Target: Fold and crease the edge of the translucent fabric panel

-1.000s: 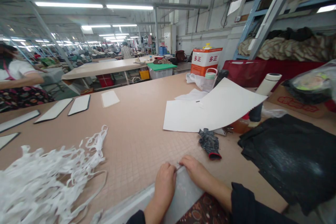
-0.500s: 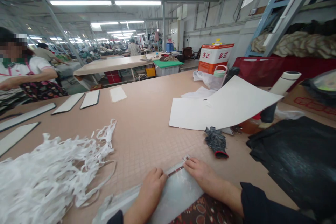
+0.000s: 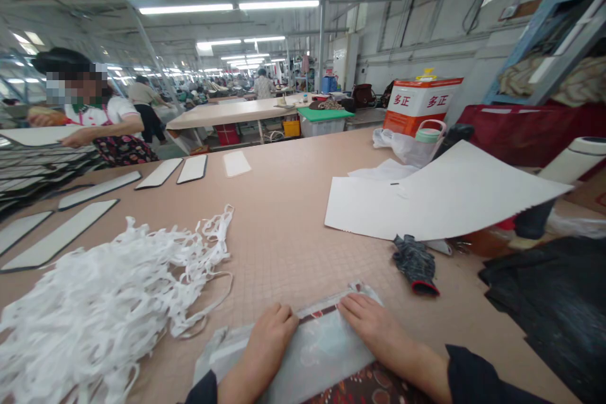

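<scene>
A pale grey, slightly see-through sheet point(image 3: 315, 350) lies at the near edge of the table, with a narrow dark-red strip point(image 3: 318, 314) along its far edge. My left hand point(image 3: 269, 344) is closed on that edge, its fingers curled over and the tips hidden. Farther right, my right hand point(image 3: 372, 322) presses its closed fingers on the same edge beside the strip. Dark printed cloth point(image 3: 374, 385) with a leaf pattern shows below the sheet. What lies under both palms is hidden.
A heap of white strips point(image 3: 108, 303) lies left. A dark knitted glove point(image 3: 416, 265) and a large white sheet point(image 3: 426, 202) lie right, near black sheets point(image 3: 553, 303). White panels point(image 3: 192, 168) line the far left, where a co-worker point(image 3: 108, 120) handles a panel.
My view has turned a little left, so the scene sits farther right. Both hands stay on the sheet's far edge; more of the sheet shows behind my right hand.
</scene>
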Motion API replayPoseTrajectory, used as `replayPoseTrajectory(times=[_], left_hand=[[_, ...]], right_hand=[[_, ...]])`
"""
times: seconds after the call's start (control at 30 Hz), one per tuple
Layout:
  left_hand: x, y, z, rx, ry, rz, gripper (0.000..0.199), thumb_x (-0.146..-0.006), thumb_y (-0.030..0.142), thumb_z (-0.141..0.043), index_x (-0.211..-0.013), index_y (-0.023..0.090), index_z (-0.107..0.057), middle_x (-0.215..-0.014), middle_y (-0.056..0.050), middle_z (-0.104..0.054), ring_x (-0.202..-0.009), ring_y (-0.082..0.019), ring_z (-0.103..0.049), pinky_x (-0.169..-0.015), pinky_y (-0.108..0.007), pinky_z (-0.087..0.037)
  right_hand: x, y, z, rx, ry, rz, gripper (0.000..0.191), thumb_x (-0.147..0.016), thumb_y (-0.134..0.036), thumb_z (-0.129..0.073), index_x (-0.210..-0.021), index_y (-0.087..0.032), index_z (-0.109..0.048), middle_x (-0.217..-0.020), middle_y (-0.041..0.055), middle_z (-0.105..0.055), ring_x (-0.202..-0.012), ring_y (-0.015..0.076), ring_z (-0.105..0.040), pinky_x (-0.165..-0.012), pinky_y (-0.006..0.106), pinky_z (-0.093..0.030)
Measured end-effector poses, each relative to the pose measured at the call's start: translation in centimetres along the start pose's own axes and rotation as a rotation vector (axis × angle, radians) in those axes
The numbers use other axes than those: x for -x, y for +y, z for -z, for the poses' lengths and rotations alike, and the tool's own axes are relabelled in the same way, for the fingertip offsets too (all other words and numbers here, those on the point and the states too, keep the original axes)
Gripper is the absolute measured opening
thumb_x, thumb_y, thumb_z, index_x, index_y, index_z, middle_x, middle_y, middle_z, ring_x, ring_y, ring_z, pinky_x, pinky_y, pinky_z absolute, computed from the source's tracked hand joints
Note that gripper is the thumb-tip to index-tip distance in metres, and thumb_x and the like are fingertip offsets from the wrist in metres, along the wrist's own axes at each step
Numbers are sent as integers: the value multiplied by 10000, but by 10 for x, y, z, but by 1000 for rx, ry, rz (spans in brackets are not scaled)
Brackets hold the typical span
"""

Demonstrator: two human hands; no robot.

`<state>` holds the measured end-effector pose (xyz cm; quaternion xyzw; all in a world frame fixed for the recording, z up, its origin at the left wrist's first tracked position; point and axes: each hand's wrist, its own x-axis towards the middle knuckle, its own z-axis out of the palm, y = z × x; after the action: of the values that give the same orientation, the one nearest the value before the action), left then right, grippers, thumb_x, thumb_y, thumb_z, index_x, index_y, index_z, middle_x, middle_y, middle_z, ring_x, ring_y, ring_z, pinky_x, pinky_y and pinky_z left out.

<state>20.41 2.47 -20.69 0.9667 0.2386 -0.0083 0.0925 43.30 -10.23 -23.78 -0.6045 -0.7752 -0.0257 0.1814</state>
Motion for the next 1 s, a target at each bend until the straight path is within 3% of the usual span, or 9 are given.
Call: replayPoseTrajectory(times=[0.1, 0.2, 0.3, 0.43, 0.53, 0.63, 0.73, 0.87, 1.0], left_hand=[[12, -19, 14, 156, -68, 113, 182, -797, 123, -427, -811, 208, -587, -855, -11, -575, -828, -153, -514, -728, -244, -383], [25, -35, 29, 257, -113, 199, 188, -745, 115, -430, -788, 206, -588, -841, -1, -580, -826, -142, -524, -736, -230, -379], [34, -40, 33, 250, -125, 242, 188, -737, 115, -431, -782, 203, -592, -835, 0, -580, -819, -140, -527, -725, -225, -379], [44, -37, 19, 84, -64, 224, 176, -805, 127, -426, -781, 201, -583, -833, -5, -568, -805, -148, -517, -697, -235, -376], [51, -34, 5, -77, 6, 167, 153, -841, 128, -439, -797, 199, -566, -824, -3, -557, -780, -157, -502, -678, -253, -371], [57, -34, -3, -204, 58, 34, 142, -841, 105, -464, -918, 193, -546, -883, -19, -557, -806, -171, -488, -691, -276, -368], [65, -37, -1, -277, 64, -53, 193, -837, 114, -486, -1018, 175, -512, -926, -38, -556, -819, -182, -477, -701, -297, -367], [81, -46, 12, -277, 19, -52, 142, -832, 134, -510, -968, 172, -530, -896, -29, -561, -785, -170, -481, -687, -287, -372], [97, -55, 21, -293, 56, -11, 108, -813, 140, -547, -914, 177, -542, -877, -11, -571, -788, -167, -493, -737, -297, -380]], right_hand=[[18, 25, 12, -33, -13, -92, 373, -796, -21, -410, -1092, -201, -551, -1050, 81, -607, -975, 219, -527, -851, 362, -408], [9, 28, 17, -6, -124, -183, 296, -775, 1, -422, -898, -175, -627, -912, 88, -630, -851, 217, -557, -773, 343, -425], [-25, 2, 9, 68, -196, -196, 254, -759, 16, -439, -755, -162, -620, -797, 80, -615, -756, 209, -555, -696, 327, -419], [-69, -55, -15, 31, -161, -60, 192, -785, -20, -477, -811, -176, -585, -815, 41, -597, -756, 184, -541, -652, 286, -406], [-84, -87, -33, 32, -102, 50, 110, -791, -83, -534, -840, -177, -563, -822, 34, -587, -762, 191, -523, -650, 296, -397], [-82, -97, -41, 45, -40, 169, 92, -793, -121, -555, -873, -169, -555, -836, 40, -583, -766, 190, -506, -679, 305, -393], [-64, -80, -39, 62, 15, 225, 127, -798, -94, -527, -908, -154, -548, -857, 50, -585, -776, 186, -508, -708, 308, -399], [-20, -26, -25, 123, 84, 167, 266, -779, 0, -403, -959, -141, -537, -841, 59, -593, -770, 186, -531, -708, 311, -422], [11, 20, -10, 238, 44, 86, 380, -694, 65, -367, -942, -136, -573, -891, 95, -616, -845, 216, -560, -703, 317, -441]])
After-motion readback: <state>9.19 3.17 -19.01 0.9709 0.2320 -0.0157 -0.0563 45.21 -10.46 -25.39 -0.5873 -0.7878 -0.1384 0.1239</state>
